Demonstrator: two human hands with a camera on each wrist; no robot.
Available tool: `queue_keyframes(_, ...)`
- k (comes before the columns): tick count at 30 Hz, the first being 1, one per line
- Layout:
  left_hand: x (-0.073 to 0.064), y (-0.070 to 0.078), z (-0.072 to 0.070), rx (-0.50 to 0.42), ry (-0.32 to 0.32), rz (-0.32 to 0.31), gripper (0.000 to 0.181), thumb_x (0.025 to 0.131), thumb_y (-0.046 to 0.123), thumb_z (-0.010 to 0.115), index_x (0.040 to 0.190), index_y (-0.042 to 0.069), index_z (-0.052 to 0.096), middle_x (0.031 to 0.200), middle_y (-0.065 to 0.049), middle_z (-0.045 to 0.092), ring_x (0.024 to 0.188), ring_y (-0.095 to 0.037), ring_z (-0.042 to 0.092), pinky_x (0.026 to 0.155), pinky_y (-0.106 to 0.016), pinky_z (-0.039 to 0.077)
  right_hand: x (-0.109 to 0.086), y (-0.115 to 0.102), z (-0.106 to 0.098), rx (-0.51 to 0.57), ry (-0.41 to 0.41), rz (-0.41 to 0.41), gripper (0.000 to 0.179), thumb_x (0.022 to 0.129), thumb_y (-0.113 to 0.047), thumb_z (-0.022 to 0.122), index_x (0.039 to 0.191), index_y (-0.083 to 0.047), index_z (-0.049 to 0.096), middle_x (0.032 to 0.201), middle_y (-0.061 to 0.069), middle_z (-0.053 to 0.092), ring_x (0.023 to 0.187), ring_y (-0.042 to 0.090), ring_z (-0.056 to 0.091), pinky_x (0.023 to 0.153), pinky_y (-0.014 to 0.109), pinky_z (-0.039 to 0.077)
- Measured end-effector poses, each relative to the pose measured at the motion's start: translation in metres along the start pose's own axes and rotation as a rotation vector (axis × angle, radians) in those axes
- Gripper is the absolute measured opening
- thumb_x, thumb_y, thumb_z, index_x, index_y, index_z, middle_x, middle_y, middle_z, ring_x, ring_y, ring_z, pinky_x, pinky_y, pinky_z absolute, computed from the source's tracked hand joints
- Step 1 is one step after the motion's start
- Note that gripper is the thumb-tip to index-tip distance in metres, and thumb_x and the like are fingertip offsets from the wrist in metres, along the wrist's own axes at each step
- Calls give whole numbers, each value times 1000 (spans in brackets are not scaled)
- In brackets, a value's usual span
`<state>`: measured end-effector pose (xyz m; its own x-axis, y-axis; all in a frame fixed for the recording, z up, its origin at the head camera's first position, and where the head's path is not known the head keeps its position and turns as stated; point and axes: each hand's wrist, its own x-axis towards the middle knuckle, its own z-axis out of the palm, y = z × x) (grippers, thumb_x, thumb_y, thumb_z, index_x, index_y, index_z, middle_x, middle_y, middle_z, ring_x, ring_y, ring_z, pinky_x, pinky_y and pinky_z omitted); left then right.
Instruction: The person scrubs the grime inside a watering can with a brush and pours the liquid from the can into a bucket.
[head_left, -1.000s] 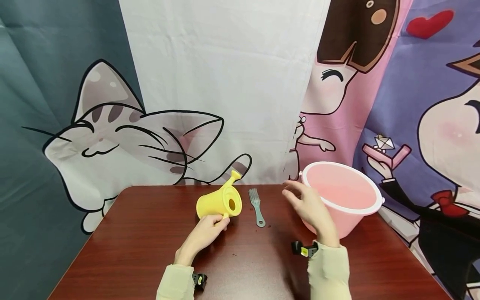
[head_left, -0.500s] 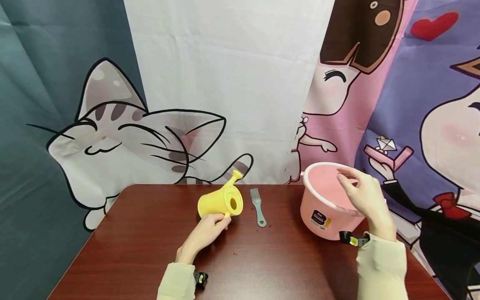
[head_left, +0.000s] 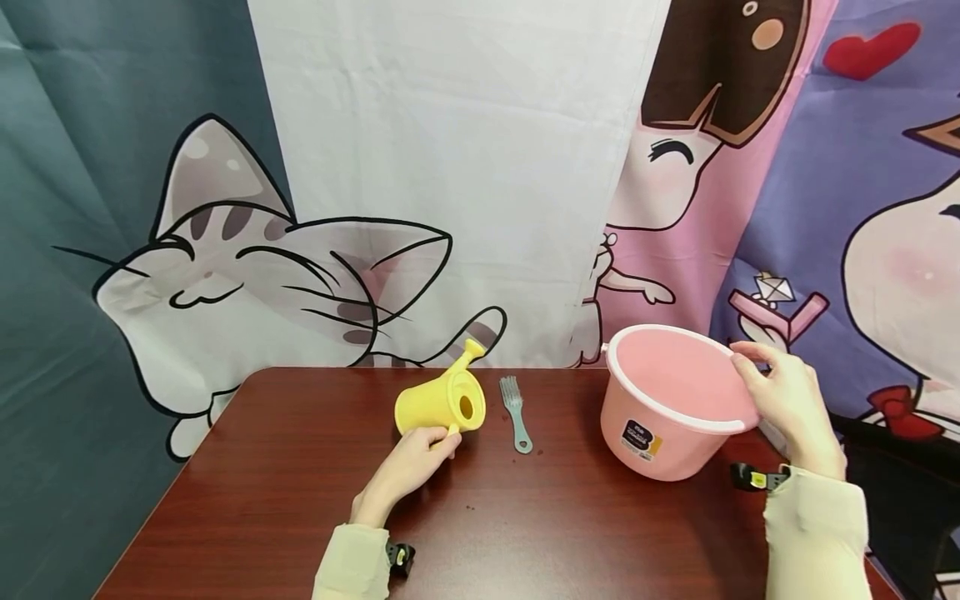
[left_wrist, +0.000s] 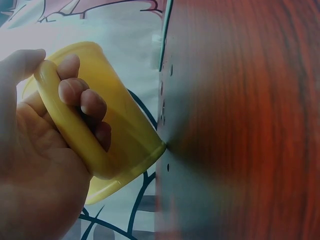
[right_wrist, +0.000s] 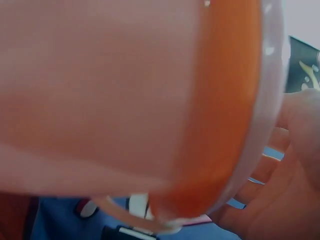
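Observation:
In the head view a yellow watering can (head_left: 427, 407) lies tipped on its side, spout pointing to the back and its opening facing right. My left hand (head_left: 408, 471) grips its handle, with the fingers curled through the loop in the left wrist view. A pink bucket (head_left: 626, 396) with a white rim stands upright at the right of the table. At the bucket's right rim is my right hand (head_left: 791, 408), fingertips overlapping the rim. The right wrist view shows its fingers (right_wrist: 262, 167) spread apart, their ends hidden behind the rim. Between the two vessels lies a grey-green fork (head_left: 516, 417).
A dark reddish wooden table (head_left: 480, 533) bears all these things. Close behind its back edge hangs a printed cloth (head_left: 450, 167) with a cartoon cat and figures. A dark label (head_left: 640, 437) sits on the bucket's front.
My right hand has moved right, from the bucket's left side across its opening to the right rim. The left hand stays on the watering can, and the fork and bucket have not moved.

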<state>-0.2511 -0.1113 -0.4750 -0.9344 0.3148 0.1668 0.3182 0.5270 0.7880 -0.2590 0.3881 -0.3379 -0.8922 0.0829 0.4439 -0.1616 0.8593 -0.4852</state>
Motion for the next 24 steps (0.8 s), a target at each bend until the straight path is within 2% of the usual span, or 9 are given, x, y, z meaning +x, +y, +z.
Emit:
queue_keyframes(7,3,-1,2,11,-4,19,41,101,40,53,77,8,62,59,8,44,55,-8,42,55,-25,39,0,28,-1,20,3,40,41,101,-31,50,128,0,59,119,30,60,112,49,50,87,62,35)
queue_keyframes(11,3,-1,2,12,-5,27,39,101,37,53,76,9,62,59,7,44,55,-8,43,54,-25,40,0,38,3,22,6,52,41,101,-30,50,127,0,59,118,30,60,107,45,53,82,56,38)
queue_keyframes(15,2,-2,1,14,5,15,38,101,37,54,74,12,60,59,7,44,55,-9,43,54,-25,40,1,42,10,23,28,95,41,101,-32,50,127,-1,60,115,28,63,98,31,56,76,38,39)
queue_keyframes(18,2,-3,2,8,3,5,39,100,39,54,73,12,60,59,7,44,54,-8,42,54,-24,39,1,45,15,35,52,160,43,100,-34,50,128,-3,60,116,24,64,89,10,55,73,28,37)
queue_keyframes(20,2,-3,2,6,5,5,40,100,40,54,74,11,61,59,8,44,54,-7,42,54,-24,39,1,47,18,93,45,211,45,100,-34,50,130,-3,59,109,15,67,84,0,52,71,24,38)
queue_keyframes(22,2,-4,2,5,10,9,41,100,40,54,76,8,62,59,8,43,53,-7,42,53,-24,39,2,50,21,224,22,273,46,100,-33,50,132,0,57,100,2,67,80,-6,50,69,18,41)
queue_keyframes(24,2,-4,2,6,19,15,42,100,41,54,77,7,62,58,8,43,53,-7,41,53,-24,39,2,53,24,398,15,342,41,100,-30,53,130,-2,58,92,-12,64,78,-4,54,66,15,44)
